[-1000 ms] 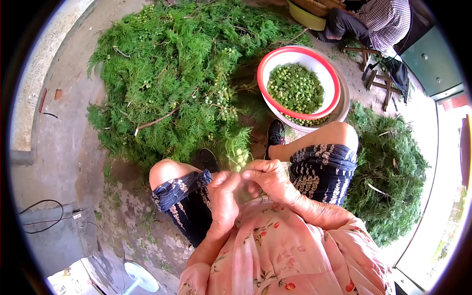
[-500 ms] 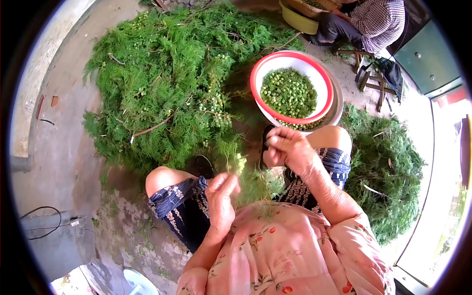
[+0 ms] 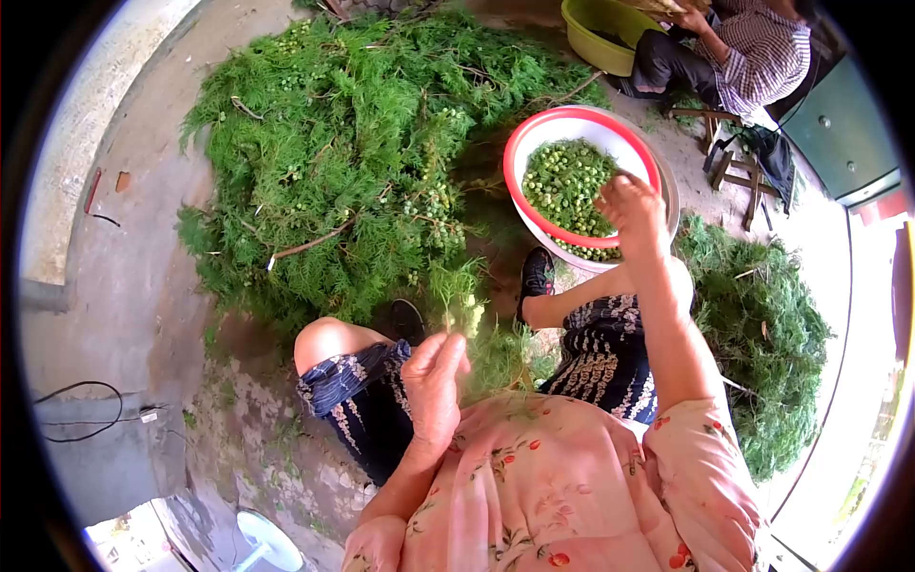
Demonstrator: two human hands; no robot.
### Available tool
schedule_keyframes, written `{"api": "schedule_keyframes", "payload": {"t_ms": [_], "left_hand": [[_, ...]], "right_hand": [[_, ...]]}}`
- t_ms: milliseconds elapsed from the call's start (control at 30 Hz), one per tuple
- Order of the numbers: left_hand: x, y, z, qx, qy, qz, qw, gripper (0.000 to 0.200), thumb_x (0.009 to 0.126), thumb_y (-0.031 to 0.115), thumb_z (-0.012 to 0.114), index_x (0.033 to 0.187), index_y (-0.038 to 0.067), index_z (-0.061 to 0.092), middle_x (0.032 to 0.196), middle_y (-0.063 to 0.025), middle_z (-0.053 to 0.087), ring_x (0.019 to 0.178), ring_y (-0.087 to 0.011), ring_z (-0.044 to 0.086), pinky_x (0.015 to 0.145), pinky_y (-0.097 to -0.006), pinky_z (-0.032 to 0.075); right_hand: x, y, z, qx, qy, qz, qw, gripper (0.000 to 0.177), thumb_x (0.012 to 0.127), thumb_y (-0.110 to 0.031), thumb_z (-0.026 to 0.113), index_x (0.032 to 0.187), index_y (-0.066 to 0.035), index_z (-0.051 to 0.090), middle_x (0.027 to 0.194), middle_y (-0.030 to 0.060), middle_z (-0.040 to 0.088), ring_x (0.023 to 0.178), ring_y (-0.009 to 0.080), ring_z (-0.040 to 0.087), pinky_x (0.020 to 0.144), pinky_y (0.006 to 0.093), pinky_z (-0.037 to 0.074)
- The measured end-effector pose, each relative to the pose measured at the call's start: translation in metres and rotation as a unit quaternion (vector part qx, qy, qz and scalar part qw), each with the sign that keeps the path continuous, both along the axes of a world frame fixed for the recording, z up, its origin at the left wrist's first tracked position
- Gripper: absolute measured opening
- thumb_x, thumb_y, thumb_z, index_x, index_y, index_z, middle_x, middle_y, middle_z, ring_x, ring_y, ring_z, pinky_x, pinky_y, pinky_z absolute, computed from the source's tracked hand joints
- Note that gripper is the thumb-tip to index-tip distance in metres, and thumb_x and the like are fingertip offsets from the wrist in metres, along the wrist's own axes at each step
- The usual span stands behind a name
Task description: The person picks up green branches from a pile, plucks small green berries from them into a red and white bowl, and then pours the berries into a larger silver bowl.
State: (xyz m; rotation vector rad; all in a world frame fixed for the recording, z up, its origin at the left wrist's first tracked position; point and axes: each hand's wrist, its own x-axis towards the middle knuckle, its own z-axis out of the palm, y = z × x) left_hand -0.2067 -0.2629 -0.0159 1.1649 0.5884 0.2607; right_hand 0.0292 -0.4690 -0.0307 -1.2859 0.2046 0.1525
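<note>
In the head view my left hand (image 3: 434, 381) is closed in a pinch on a feathery green sprig (image 3: 462, 297) with pale green cones, held upright above my lap. My right hand (image 3: 633, 212) reaches over the right rim of a white basin with a red rim (image 3: 513, 170). Its fingers point down into the basin and look loosely apart, with nothing visible in them. Small round green cones (image 3: 570, 186) mixed with leaf bits lie in the basin. More loose greenery (image 3: 500, 357) lies between my knees.
A large heap of cut evergreen branches (image 3: 315, 181) spreads ahead and left. A smaller heap (image 3: 762, 334) lies at right. The basin rests in a wider metal pan (image 3: 670, 205). Beyond, a person in a checked shirt (image 3: 758, 67) sits by a yellow-green tub (image 3: 596, 43) and wooden stool (image 3: 739, 176).
My right hand has moved from in front of my chest out to the basin, and its fingers have loosened. My left hand stays nearly in place with the sprig. The view has shifted slightly.
</note>
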Motion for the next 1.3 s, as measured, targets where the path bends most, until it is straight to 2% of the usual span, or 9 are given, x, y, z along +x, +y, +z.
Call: {"api": "schedule_keyframes", "payload": {"t_ms": [100, 300, 333, 433, 533, 633, 933, 1033, 1300], "left_hand": [[0.002, -0.001, 0.001, 0.012, 0.007, 0.002, 1.0, 0.007, 0.085, 0.007, 0.059, 0.084, 0.001, 0.063, 0.065, 0.0011, 0.055, 0.058, -0.0056, 0.046, 0.057, -0.0199, 0.036], [0.001, 0.002, 0.004, -0.008, 0.008, -0.043, 0.999, 0.009, 0.084, 0.007, 0.058, 0.08, 0.0, 0.062, 0.062, -0.0006, 0.054, 0.057, -0.0077, 0.048, 0.058, -0.0216, 0.038], [0.001, 0.004, 0.002, -0.017, 0.006, -0.049, 0.999, 0.01, 0.084, 0.008, 0.058, 0.08, -0.001, 0.061, 0.062, -0.0013, 0.053, 0.057, -0.0085, 0.047, 0.057, -0.0225, 0.039], [0.002, 0.005, 0.003, -0.046, 0.012, -0.054, 0.997, 0.013, 0.085, 0.008, 0.057, 0.078, -0.002, 0.059, 0.061, -0.0021, 0.051, 0.055, -0.0094, 0.046, 0.056, -0.0233, 0.04], [0.0, 0.005, 0.002, -0.049, 0.022, -0.065, 0.996, 0.013, 0.085, 0.009, 0.056, 0.078, -0.002, 0.059, 0.06, -0.0021, 0.05, 0.055, -0.0093, 0.046, 0.056, -0.023, 0.04], [-0.001, 0.007, 0.009, -0.036, 0.021, -0.09, 0.995, 0.014, 0.085, 0.009, 0.056, 0.078, -0.003, 0.06, 0.061, -0.0022, 0.051, 0.056, -0.009, 0.046, 0.056, -0.0225, 0.04], [-0.002, 0.011, 0.023, -0.026, 0.046, -0.161, 0.986, 0.015, 0.083, 0.008, 0.056, 0.074, -0.003, 0.059, 0.061, -0.0015, 0.054, 0.054, -0.0065, 0.047, 0.052, -0.0205, 0.037], [-0.001, 0.012, 0.027, -0.007, 0.063, -0.172, 0.983, 0.017, 0.083, 0.008, 0.056, 0.071, -0.003, 0.059, 0.059, -0.0007, 0.052, 0.052, -0.0062, 0.046, 0.05, -0.0201, 0.036], [-0.006, 0.021, 0.025, 0.151, 0.1, -0.283, 0.942, 0.024, 0.084, 0.017, 0.056, 0.065, 0.002, 0.057, 0.055, 0.0, 0.052, 0.052, -0.0062, 0.047, 0.048, -0.0227, 0.036]], "right_hand": [[-0.069, 0.042, 0.02, -0.042, -0.023, 0.192, 0.98, 0.034, 0.089, -0.034, 0.054, 0.093, -0.001, 0.059, 0.079, 0.0071, 0.062, 0.077, 0.0173, 0.061, 0.069, 0.0289, 0.048], [-0.145, 0.092, 0.013, 0.136, 0.135, 0.321, 0.927, 0.055, 0.086, -0.047, 0.054, 0.116, -0.001, 0.05, 0.104, 0.0067, 0.058, 0.097, 0.0158, 0.053, 0.087, 0.0312, 0.042], [-0.147, 0.095, 0.013, 0.157, 0.126, 0.333, 0.921, 0.064, 0.084, -0.052, 0.053, 0.116, 0.002, 0.046, 0.096, 0.0058, 0.055, 0.091, 0.0138, 0.05, 0.085, 0.0289, 0.04], [-0.146, 0.095, -0.003, 0.122, 0.044, 0.33, 0.935, 0.062, 0.084, -0.051, 0.055, 0.115, 0.002, 0.047, 0.092, 0.0053, 0.054, 0.089, 0.0137, 0.049, 0.085, 0.0296, 0.04], [-0.137, 0.091, -0.003, -0.065, -0.167, 0.366, 0.913, 0.059, 0.08, -0.046, 0.062, 0.114, 0.001, 0.049, 0.092, 0.0067, 0.056, 0.087, 0.0126, 0.051, 0.082, 0.0298, 0.043], [-0.134, 0.086, 0.021, -0.028, -0.064, 0.445, 0.893, 0.056, 0.075, -0.037, 0.071, 0.112, 0.0, 0.052, 0.091, 0.0081, 0.06, 0.085, 0.0127, 0.055, 0.078, 0.0299, 0.046], [-0.128, 0.081, 0.031, -0.051, -0.097, 0.543, 0.833, 0.063, 0.066, -0.019, 0.079, 0.119, -0.002, 0.048, 0.095, 0.0092, 0.064, 0.09, 0.0135, 0.058, 0.082, 0.0292, 0.047], [-0.126, 0.079, 0.039, 0.013, 0.059, 0.608, 0.792, 0.062, 0.066, -0.019, 0.079, 0.118, -0.003, 0.049, 0.095, 0.0083, 0.065, 0.09, 0.0145, 0.059, 0.083, 0.0299, 0.047], [-0.128, 0.078, 0.056, -0.199, -0.06, 0.624, 0.754, 0.041, 0.071, -0.026, 0.074, 0.099, -0.001, 0.06, 0.085, 0.0129, 0.066, 0.081, 0.0174, 0.061, 0.074, 0.031, 0.048]]}}
